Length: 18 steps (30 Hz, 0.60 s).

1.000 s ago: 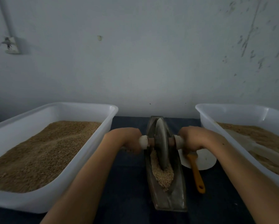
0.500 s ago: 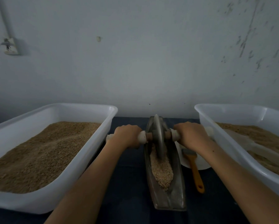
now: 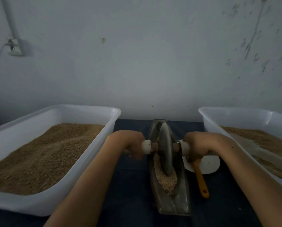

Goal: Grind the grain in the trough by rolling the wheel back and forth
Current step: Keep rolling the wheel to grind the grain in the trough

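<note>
Dark table (image 3: 130,185): grain bins (image 3: 55,199) flank trough (image 3: 173,203).

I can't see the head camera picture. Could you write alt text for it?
A person's left hand and right hand grip the axle of a stone wheel standing in a narrow trough of grain. White tubs of grain flank it, and an orange-handled brush lies alongside.
</note>
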{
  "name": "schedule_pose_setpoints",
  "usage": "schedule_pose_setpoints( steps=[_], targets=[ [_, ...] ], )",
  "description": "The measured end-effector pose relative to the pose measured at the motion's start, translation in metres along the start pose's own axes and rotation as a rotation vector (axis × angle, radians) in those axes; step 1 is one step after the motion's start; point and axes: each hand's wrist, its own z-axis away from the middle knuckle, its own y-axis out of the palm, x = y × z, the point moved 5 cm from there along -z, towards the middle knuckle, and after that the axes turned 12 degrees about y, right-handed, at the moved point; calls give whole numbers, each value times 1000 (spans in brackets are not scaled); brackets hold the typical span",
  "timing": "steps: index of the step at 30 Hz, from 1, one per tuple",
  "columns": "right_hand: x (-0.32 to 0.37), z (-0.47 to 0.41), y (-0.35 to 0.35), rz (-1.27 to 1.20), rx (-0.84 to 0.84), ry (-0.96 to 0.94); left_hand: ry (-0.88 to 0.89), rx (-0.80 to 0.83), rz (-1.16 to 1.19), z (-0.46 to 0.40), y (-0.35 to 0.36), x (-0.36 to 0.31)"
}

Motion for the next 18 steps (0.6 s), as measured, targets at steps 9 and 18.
schedule_pose_setpoints(
  steps=[9, 18],
  targets=[
    [2, -13, -5, -14, -414, 64, -29, -405, -196, -4, -11, 3],
    [-1, -15, -3, -61, -378, 74, -39, -489, -320, -8, -14, 1]
  ],
)
